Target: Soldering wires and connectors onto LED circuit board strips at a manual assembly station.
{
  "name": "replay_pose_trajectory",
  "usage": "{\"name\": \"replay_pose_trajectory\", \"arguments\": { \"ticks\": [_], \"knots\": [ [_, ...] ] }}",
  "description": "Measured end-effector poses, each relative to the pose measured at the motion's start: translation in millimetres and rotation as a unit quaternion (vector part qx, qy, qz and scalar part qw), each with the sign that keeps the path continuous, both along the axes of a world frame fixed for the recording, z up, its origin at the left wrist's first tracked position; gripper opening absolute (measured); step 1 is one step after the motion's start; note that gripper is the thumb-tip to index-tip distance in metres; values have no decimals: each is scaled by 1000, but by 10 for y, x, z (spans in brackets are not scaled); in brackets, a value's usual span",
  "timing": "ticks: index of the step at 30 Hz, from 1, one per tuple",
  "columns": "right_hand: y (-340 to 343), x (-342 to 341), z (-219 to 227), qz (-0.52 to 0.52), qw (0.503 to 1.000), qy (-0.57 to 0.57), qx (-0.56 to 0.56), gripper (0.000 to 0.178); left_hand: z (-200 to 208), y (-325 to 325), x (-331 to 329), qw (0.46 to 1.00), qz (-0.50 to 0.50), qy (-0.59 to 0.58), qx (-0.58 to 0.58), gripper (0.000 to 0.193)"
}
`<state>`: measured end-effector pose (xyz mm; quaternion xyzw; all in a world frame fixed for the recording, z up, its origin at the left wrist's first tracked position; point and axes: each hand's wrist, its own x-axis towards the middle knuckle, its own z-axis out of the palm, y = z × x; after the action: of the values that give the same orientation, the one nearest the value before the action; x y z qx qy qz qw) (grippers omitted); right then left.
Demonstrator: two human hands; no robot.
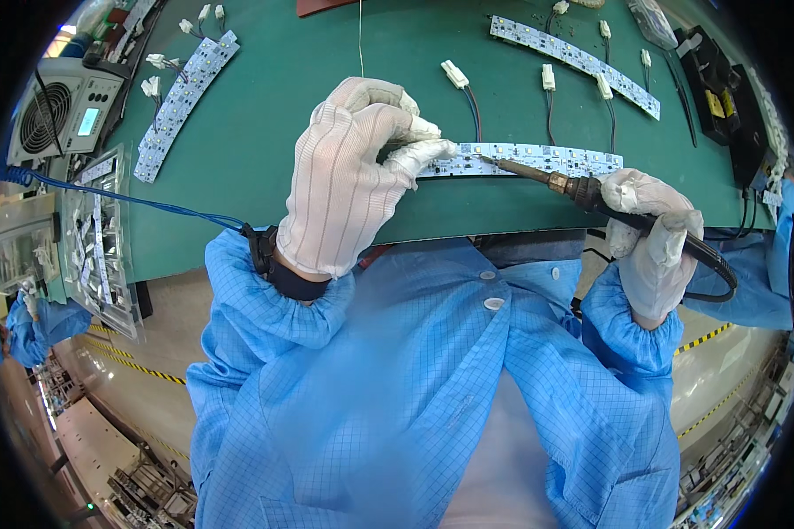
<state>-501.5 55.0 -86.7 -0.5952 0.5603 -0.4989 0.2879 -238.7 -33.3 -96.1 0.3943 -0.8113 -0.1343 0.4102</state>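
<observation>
Circuit strip [591, 162], pale, slightly curved, w/ small comps, lies on green counter [520, 201] nr the edge by the person's body. R hand [655, 242], gloved, is wrapped around soldering iron [582, 191] just off strip's R end; iron's metal tip is over strip's L half, can't tell if touching. L hand [340, 181], also gloved, is clenched in a pinch on thin wire [360, 40], which comes down into it from beyond strip; thumb tip is at strip's L end, contact unclear. 3 leads run from strip's far side, each ending in a white plug [549, 78]. Iron's black cable [728, 273] loops R of strip. Past strip, to R: another pale strip [573, 60] w/ 3 white plugs. L of circuit strip, beyond L hand: curved pale strip length [181, 110], 1 pc or 2 can't tell, also w/ plugs. Further L: box unit [66, 106] w/ round fan grille + lit display, & nr it a clear tray [125, 309] of parts. Btwn those & circuit strip, blue cord [150, 196] leads to black wristband [262, 251] on L wrist. Far R of circuit strip: black holder [706, 88].
</observation>
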Motion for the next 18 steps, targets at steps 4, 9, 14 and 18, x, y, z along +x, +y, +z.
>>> {"name": "replay_pose_trajectory", "arguments": {
  "ticks": [4,9,14,18],
  "knots": [
    [-30,-1,14,7,1000,-5,-21,50,9,-1,-11,1000,4,-4,-7,18],
    [12,-38,-17,-60,995,83,-3,53,29,-12,3,1000,1,-24,-20,18],
    [24,-66,-34,-47,998,-4,36,43,-1,-12,10,999,-5,-22,-27,19],
    [36,-132,-74,-22,999,-14,28,26,-1,-9,5,1000,-3,-19,-11,19]
  ]
}}
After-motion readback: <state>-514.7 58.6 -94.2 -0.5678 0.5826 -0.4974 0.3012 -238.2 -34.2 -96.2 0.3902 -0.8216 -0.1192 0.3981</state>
